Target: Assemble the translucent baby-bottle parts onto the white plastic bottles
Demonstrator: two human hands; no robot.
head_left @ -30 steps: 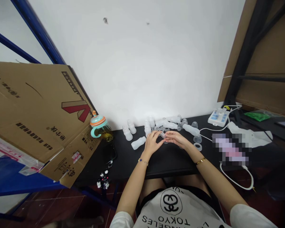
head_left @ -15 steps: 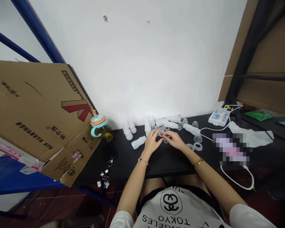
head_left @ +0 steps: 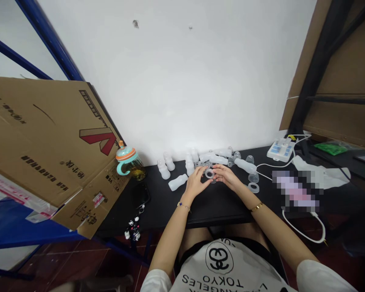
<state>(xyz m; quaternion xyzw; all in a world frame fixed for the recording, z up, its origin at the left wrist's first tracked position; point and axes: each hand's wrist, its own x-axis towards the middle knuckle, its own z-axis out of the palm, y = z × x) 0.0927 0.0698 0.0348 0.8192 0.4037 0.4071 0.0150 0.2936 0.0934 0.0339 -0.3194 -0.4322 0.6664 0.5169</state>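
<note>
Between my two hands, just above the black table, is a clear plastic collar ring (head_left: pixel 209 173). My left hand (head_left: pixel 196 181) curls around its left side, thumb below and fingers above. My right hand (head_left: pixel 226 177) grips the right edge with its fingertips. Behind the hands lie more clear rings (head_left: pixel 198 164), partly covered by my fingers. A frosted baby bottle (head_left: pixel 178 182) lies on its side left of my left hand. Another frosted bottle (head_left: pixel 245 165) lies beyond my right hand, close to a clear dome cap (head_left: pixel 253 177). A loose ring (head_left: pixel 253 187) rests by my right forearm.
Two frosted bottles with domed tops (head_left: pixel 163 169) stand near the wall. Further left are a lidded jug (head_left: pixel 130 164), a phone (head_left: pixel 140 195) and a large cardboard box (head_left: pixel 48 142). A power strip (head_left: pixel 280 149) with white cables and a blurred-out object (head_left: pixel 295 190) occupy the right.
The ring between my hands now shows plainly, its opening facing me. My right hand has shifted slightly right. One of two loose rings by my right forearm is no longer visible.
</note>
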